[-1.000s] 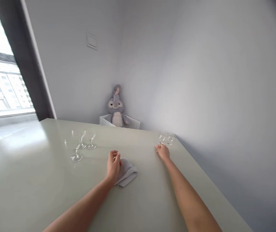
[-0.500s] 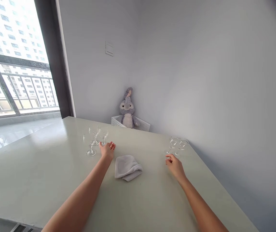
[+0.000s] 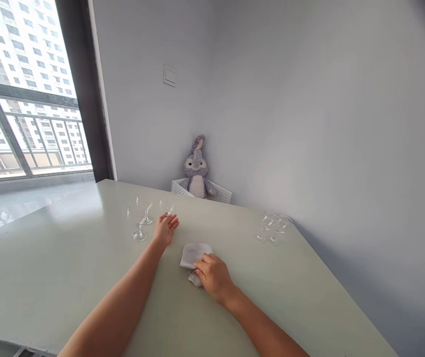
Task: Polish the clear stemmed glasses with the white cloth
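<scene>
On the left of the table, two clear stemmed glasses stand close together, one nearer [image 3: 138, 235] and one behind it [image 3: 146, 219]. My left hand [image 3: 165, 229] is at a third glass [image 3: 166, 205], whose bowl shows just above the fingers; its stem is hidden behind the hand. The fingers are partly curled, and their hold on the stem is hidden. My right hand [image 3: 212, 273] grips the right side of a folded light grey cloth [image 3: 193, 254] lying mid-table, its fingers bunching the fabric.
Two more stemmed glasses, one [image 3: 269, 220] beside the other [image 3: 283, 224], stand near the table's right edge. Behind the table [image 3: 67, 267], a plush rabbit [image 3: 196, 171] sits in a white perforated basket [image 3: 222, 195]. Walls rise behind and to the right; a window is at the left.
My right hand has moved left from beside the right-hand glasses and taken hold of the cloth, which is now more bunched. The third left glass has shifted slightly right, with my left hand at it.
</scene>
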Demonstrator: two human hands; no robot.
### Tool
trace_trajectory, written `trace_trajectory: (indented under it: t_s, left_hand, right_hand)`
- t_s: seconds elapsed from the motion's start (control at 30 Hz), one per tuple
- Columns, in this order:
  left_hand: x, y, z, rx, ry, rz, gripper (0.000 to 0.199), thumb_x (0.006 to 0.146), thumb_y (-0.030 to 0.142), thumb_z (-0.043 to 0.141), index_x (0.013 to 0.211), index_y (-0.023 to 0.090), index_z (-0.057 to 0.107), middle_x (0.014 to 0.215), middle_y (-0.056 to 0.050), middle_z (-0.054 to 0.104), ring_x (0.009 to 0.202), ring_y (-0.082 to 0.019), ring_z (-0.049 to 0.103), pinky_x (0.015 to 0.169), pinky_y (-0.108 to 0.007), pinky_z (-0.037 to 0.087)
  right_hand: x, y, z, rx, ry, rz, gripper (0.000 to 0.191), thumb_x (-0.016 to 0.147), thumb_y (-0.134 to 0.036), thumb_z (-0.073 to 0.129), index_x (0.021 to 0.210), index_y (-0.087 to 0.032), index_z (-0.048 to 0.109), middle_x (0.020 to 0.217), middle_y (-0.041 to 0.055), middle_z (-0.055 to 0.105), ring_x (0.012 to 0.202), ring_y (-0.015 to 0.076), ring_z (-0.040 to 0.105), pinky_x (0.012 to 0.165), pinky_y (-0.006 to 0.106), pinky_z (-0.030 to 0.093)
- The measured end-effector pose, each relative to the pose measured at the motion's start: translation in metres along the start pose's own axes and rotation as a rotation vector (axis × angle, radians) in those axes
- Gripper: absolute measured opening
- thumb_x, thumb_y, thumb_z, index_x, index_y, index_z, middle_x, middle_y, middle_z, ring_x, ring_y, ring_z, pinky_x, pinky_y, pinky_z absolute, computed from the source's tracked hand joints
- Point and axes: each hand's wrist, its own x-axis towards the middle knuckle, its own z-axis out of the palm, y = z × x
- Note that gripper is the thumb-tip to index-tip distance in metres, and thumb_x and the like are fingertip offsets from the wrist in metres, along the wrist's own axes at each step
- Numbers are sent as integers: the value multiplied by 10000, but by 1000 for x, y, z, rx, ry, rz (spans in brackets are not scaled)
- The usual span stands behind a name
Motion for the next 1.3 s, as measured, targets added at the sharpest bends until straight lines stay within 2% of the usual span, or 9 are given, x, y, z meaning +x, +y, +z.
trace_trajectory:
  t_s: [0.23,0.4,0.57,0.67,0.77,0.9,1.07,1.2,1.3]
  left_hand:
    - [-34,-23,26,256,-191,130,331,618,312,734,840,187,523,784,-40,640,669,-137,600,634,-242,458]
    - [-59,-40,40,643,-262,287,450,543,253,767,936,273,551,852,-2,648,700,-177,596,601,-227,409]
    - [-71,-53,45,732,-313,348,519,516,249,781,989,298,573,932,-19,631,854,-244,596,678,-274,420]
    - [-73,-53,46,811,-327,419,494,535,272,773,994,299,594,914,-24,633,940,-267,570,758,-305,421]
    - [-74,-47,46,796,-349,430,458,524,262,777,952,294,615,932,-26,634,977,-275,554,848,-342,406]
    - [-78,-41,49,736,-470,440,446,515,192,774,929,275,630,1091,-55,607,1140,-295,462,993,-385,304]
    - [-90,-41,54,714,-586,455,443,556,130,735,968,241,618,1175,-95,566,1211,-288,404,1042,-402,248]
    - [-97,-52,59,582,-635,417,403,676,234,676,1055,240,538,1197,-80,554,1148,-238,477,1010,-406,305]
    - [-95,-57,61,364,-634,162,334,758,332,604,1054,220,496,1192,-98,557,1073,-222,537,952,-420,366]
  right_hand:
    - [-3,48,-41,973,503,699,267,732,-416,560,619,-195,461,508,-61,347,450,90,323,401,215,265]
    - [-7,57,-56,1295,748,744,303,692,-435,608,618,-213,417,508,-58,361,434,89,330,389,221,287]
    - [-4,24,-53,1389,584,602,294,732,-455,590,642,-191,496,567,-35,424,492,92,397,411,205,339]
    - [-4,10,-51,1369,392,528,325,759,-471,554,914,-189,598,714,11,527,641,138,508,451,215,417]
    - [-6,9,-49,1293,258,466,447,761,-434,561,1152,-219,529,800,18,551,727,157,541,495,227,468]
    - [-9,19,-37,1154,171,434,492,733,-373,602,1197,-241,509,809,6,569,699,139,531,500,223,484]
    - [-8,27,-19,1071,254,499,393,717,-392,621,1054,-189,606,675,-5,567,543,110,493,429,222,469]
    - [-3,35,-21,1526,416,622,333,689,-403,666,914,-168,596,594,-32,542,496,101,515,437,218,468]
    - [-2,45,-25,1795,532,720,296,648,-335,721,853,-175,580,593,-48,557,488,79,525,466,189,470]
